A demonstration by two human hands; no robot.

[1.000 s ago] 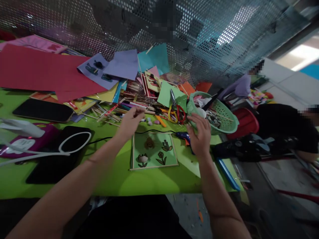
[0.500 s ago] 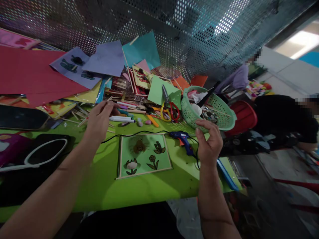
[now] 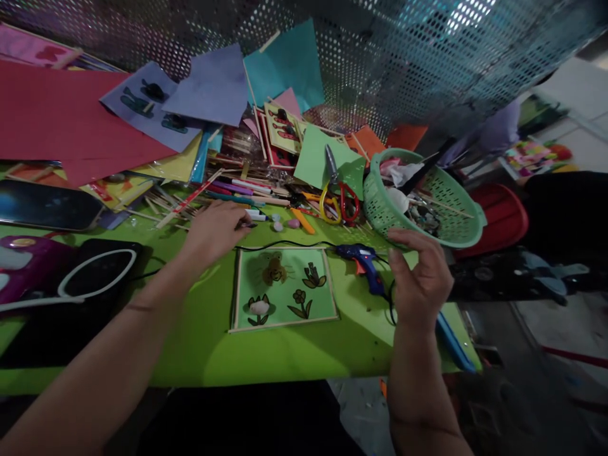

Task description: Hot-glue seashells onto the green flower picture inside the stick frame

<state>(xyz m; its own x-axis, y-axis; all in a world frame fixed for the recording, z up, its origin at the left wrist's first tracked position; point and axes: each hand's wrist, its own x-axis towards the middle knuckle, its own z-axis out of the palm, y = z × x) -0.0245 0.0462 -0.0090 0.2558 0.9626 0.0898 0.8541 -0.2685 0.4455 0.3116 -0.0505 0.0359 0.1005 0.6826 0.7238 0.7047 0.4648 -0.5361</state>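
My left hand reaches down among the craft supplies, its fingers bent together at a small dark stone beside a white marker. The thumb is hidden. Just right of it lie a pink stone and a pale stone. My right hand hovers in front of the green basket, thumb and fingers apart, with nothing visible in it. Between the hands lies a green picture card with wooden-stick edging, flower shapes and stone pieces. A blue glue gun rests right of the card.
Scissors with yellow and red handles lie on green paper. Coloured sheets and sticks crowd the back against a perforated metal panel. A phone and a white loop are at left. The glue gun's black cord runs behind the card.
My left hand has moved from above the pens down and right to the small dark stone. My right hand keeps its shape and place near the basket. The view has shifted slightly.
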